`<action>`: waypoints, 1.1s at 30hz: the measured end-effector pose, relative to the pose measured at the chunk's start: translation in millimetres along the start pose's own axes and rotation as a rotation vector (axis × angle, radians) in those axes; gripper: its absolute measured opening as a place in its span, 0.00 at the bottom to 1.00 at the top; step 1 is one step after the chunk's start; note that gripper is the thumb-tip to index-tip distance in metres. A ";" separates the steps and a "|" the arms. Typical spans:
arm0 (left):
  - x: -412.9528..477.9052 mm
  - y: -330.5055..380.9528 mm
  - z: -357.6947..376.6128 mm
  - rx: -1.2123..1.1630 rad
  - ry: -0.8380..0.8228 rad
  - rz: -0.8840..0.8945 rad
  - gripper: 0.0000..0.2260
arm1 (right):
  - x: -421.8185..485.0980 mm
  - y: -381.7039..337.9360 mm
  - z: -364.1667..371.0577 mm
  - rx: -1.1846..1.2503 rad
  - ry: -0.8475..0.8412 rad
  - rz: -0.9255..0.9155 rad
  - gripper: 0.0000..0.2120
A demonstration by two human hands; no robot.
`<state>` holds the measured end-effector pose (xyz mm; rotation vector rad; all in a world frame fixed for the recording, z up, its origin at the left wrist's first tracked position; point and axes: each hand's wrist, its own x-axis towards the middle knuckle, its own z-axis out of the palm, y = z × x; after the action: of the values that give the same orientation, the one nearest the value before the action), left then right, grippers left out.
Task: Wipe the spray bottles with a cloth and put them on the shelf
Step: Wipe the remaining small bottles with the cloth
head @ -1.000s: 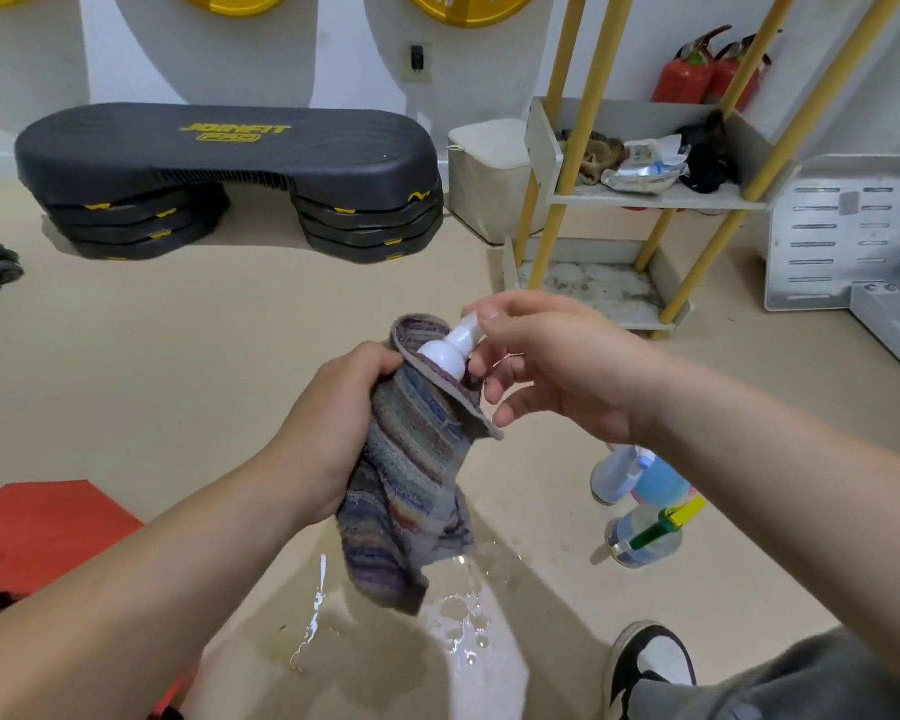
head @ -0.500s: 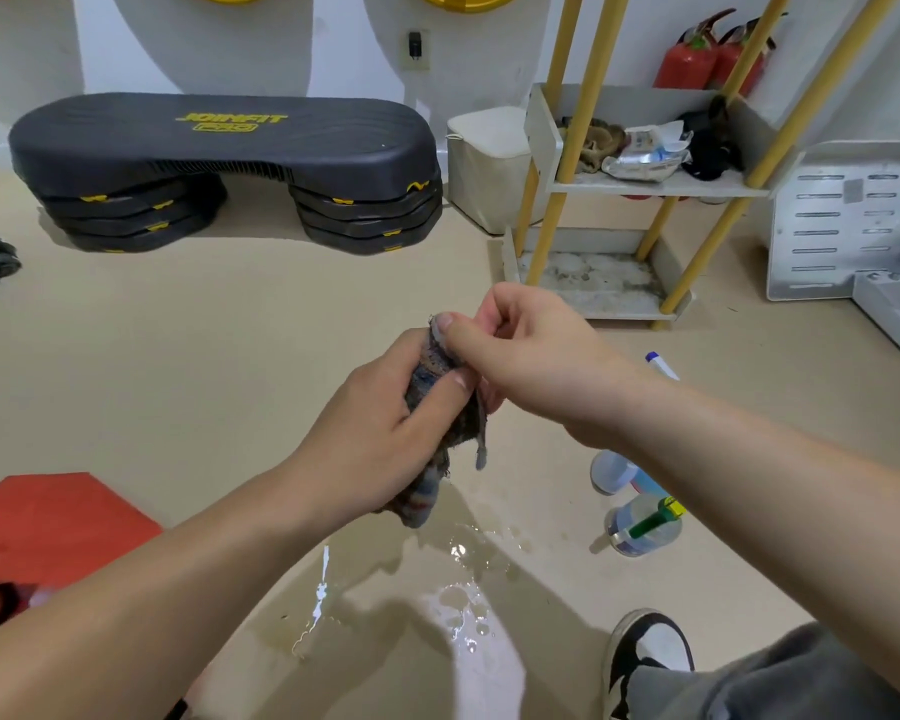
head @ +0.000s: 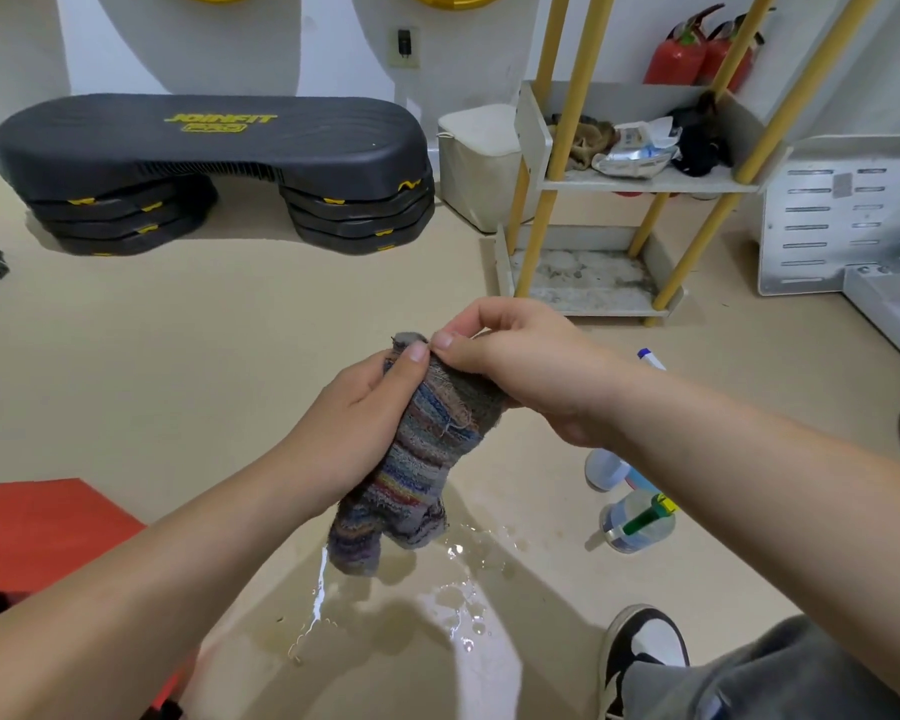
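We have the striped, multicoloured terry cloth [head: 427, 459] bunched between both hands, and whatever bottle is inside it is fully hidden, so we cannot say for certain that one is wrapped there. Our left hand [head: 354, 423] is closed around the cloth from below, thumb pressed on top of the bundle; our right hand [head: 520, 366] has its fingers [head: 445, 341] pinched together on the cloth's upper edge, thumb tip touching the left thumb. The cloth looks soft, limp and probably damp, its tail hanging above the wet patch on the beige floor [head: 458, 589], so it should mould to any shape but give little grip of its own. Two more clear plastic spray bottles [head: 635, 519] lie on the floor near our right forearm, close together. We judge them light, smooth and likely slippery if wet; the body is the safest place to take hold, not the thin trigger head. The white shelf unit with yellow poles [head: 583, 298] stands well beyond, its lowest tier bare.
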<state>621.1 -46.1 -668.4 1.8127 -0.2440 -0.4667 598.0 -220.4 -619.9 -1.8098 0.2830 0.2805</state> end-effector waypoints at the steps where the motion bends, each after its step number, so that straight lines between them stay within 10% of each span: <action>1: 1.0 -1.8 -1.9 0.010 0.006 -0.018 0.20 | 1.2 -1.3 -2.1 0.032 0.026 0.006 0.08; 14: 10.0 -23.1 12.4 -0.343 0.118 -0.311 0.18 | 6.1 3.1 -9.3 0.046 0.121 0.010 0.09; 20: 14.4 -30.7 10.4 -0.159 0.152 -0.315 0.21 | 0.9 0.5 -4.5 -0.202 0.095 -0.107 0.10; 27: 13.9 -39.7 11.3 0.605 0.169 -0.034 0.14 | -18.8 12.6 -9.6 -0.383 0.128 -0.131 0.11; 33: 10.5 -34.1 23.2 0.565 0.116 -0.001 0.15 | -29.8 47.8 -28.5 -0.447 0.302 -0.014 0.11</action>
<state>617.9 -60.7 -708.3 2.3823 -0.3163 -0.3063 555.2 -258.4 -646.2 -2.2994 0.4451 0.0590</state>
